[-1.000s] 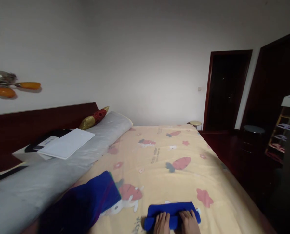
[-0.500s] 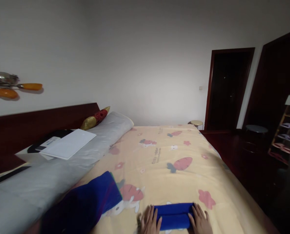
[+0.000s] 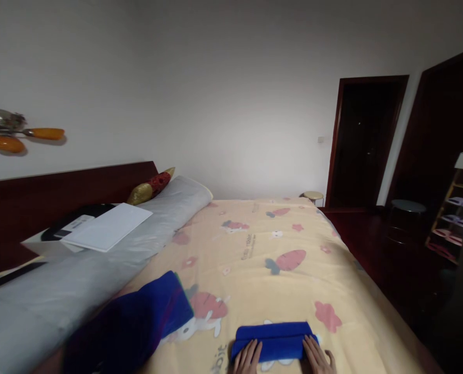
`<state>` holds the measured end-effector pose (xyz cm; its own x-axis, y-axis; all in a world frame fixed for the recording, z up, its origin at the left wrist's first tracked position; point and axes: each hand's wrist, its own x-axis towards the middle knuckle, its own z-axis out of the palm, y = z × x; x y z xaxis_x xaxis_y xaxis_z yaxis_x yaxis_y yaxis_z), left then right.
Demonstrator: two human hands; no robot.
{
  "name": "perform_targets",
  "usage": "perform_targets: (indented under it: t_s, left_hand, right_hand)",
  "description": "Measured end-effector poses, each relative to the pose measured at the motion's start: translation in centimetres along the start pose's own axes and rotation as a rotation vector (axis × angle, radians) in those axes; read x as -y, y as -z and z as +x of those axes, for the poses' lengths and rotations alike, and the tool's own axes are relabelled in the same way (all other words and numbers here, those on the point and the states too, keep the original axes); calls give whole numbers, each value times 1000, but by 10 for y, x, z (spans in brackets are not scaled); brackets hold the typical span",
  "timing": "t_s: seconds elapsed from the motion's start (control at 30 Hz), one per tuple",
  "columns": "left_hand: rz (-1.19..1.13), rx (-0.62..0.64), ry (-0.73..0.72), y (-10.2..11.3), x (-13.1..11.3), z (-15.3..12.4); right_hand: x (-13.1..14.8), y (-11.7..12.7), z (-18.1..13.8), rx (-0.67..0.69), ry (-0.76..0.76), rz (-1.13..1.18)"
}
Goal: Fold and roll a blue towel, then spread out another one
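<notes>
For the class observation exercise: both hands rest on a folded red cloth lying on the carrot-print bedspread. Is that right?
Not quite. The folded cloth is blue, not red, as the head view shows. The left hand and right hand do rest on it, on the carrot-print bedspread.

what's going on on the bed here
A person leans over the bed, both hands on a small folded blue cloth lying flat on the carrot-print sheet. The left hand rests on its left end, the right hand on its right end, fingers spread. A bigger pile of dark blue fabric sits further left.
</notes>
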<state>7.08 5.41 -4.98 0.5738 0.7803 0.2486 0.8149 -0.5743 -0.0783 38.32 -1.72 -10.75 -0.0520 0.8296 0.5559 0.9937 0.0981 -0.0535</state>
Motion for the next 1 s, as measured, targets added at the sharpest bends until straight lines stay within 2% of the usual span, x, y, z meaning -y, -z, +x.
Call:
perform_targets:
  t_s: [0.2, 0.3, 0.4, 0.53, 0.6, 0.7, 0.8, 0.87, 0.93, 1.0]
  left_hand:
    - [-173, 320, 189, 52, -5, 35]
    - [-239, 428, 253, 64, -4, 38]
    - [-285, 467, 249, 67, -8, 36]
    - [-335, 445, 207, 59, -28, 41]
    - [-376, 445, 155, 48, -40, 46]
    - [-344, 439, 98, 25, -52, 50]
    - [-261, 385, 51, 3, -54, 48]
    - [-240, 353, 10, -2, -52, 46]
    - [-256, 352, -39, 2, -48, 45]
    - [-302, 376, -89, 14, -41, 45]
  right_hand:
    - [24, 41, 58, 232, -179, 138]
    - [25, 55, 73, 347, -217, 187]
    - [28, 57, 75, 389, -205, 210]
    - [53, 41, 73, 309, -34, 237]
    - [71, 28, 71, 245, 88, 230]
    - [89, 11, 67, 98, 166, 157]
    - [90, 4, 63, -91, 261, 76]
    - [85, 5, 63, -165, 357, 41]
    - [78, 10, 66, -173, 421, 37]
    - [69, 17, 68, -109, 443, 85]
